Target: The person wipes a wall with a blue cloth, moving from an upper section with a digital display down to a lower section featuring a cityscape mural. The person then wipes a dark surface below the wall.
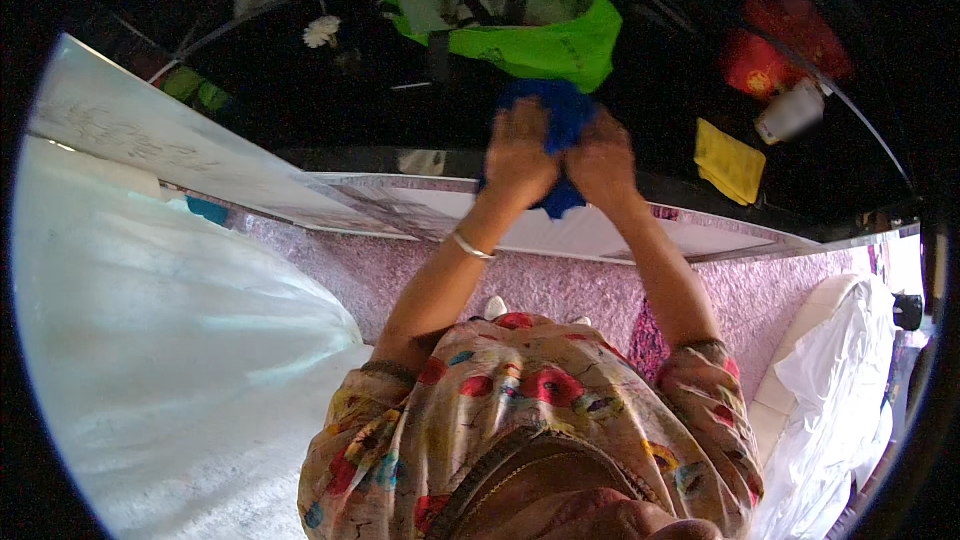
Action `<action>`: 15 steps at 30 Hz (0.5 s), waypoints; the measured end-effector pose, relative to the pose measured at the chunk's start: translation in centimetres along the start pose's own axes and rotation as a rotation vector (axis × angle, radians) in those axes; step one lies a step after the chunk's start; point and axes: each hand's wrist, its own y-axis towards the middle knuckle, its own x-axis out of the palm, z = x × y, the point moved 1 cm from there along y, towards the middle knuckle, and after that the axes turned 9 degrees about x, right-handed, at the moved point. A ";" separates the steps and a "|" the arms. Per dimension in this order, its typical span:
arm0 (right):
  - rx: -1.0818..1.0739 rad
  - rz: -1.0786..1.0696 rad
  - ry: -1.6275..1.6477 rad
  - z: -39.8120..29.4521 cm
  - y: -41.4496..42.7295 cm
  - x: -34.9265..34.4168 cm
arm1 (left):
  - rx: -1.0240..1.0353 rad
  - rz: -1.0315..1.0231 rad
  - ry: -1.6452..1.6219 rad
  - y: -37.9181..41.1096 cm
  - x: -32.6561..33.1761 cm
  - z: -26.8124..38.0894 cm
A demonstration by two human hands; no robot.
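Observation:
A crumpled blue cloth (566,116) lies between and beneath my two hands, at the front edge of a black surface (337,109). My left hand (520,154), with a pale bangle on its wrist, holds the cloth's left side. On the opposite side of the cloth is my right hand (602,157), its fingers blurred and partly curled over the fabric. The hands nearly meet at the thumbs. Part of the cloth hangs below them, past the edge. Just beyond the fingertips stands a bright green bag (540,49) with things inside it.
Right of my hands lie a folded yellow cloth (729,163) and a small white box (791,112), near a red item (787,45). A white flower (322,31) is at the back left. White-covered furniture (172,330) stands left; a cream padded seat (787,360) stands right.

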 end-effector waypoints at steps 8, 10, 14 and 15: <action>-0.031 -0.037 0.213 1.8 -5.5 -4.6 | 0.071 0.071 0.208 -4.0 -0.7 2.5; 0.001 -0.046 0.150 5.2 -7.1 -6.5 | 0.136 0.113 0.137 -3.1 1.3 5.7; 0.031 -0.088 0.027 10.8 -6.6 -7.2 | 0.201 0.072 -0.015 0.7 5.4 11.3; -0.005 -0.017 0.043 11.1 -5.9 -6.6 | 0.182 0.026 0.027 1.4 5.9 11.6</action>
